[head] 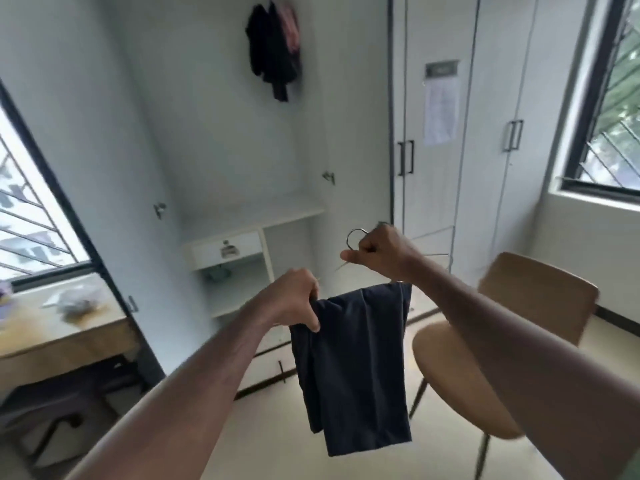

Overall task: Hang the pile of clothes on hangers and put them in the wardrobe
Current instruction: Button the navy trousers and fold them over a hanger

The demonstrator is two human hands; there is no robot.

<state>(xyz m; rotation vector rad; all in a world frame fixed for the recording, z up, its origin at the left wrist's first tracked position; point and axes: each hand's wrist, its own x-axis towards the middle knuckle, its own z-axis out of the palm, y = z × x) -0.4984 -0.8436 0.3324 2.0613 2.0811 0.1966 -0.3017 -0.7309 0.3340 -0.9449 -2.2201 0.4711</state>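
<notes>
A dark navy garment (pixel 356 368) hangs folded over the bar of a thin wire hanger (pixel 356 235), held in mid-air in front of me. My right hand (pixel 379 252) grips the hanger just below its hook. My left hand (pixel 294 299) pinches the garment's upper left edge at the hanger's left end. Ahead stands the open white wardrobe (pixel 242 150); dark and pink clothes (pixel 273 46) hang high inside it.
A tan chair (pixel 464 372) stands right below my right arm. A wooden desk (pixel 65 337) with white clutter sits at the left under a window. Closed wardrobe doors (pixel 436 133) with black handles are on the right. The wardrobe holds a shelf and a drawer (pixel 227 251).
</notes>
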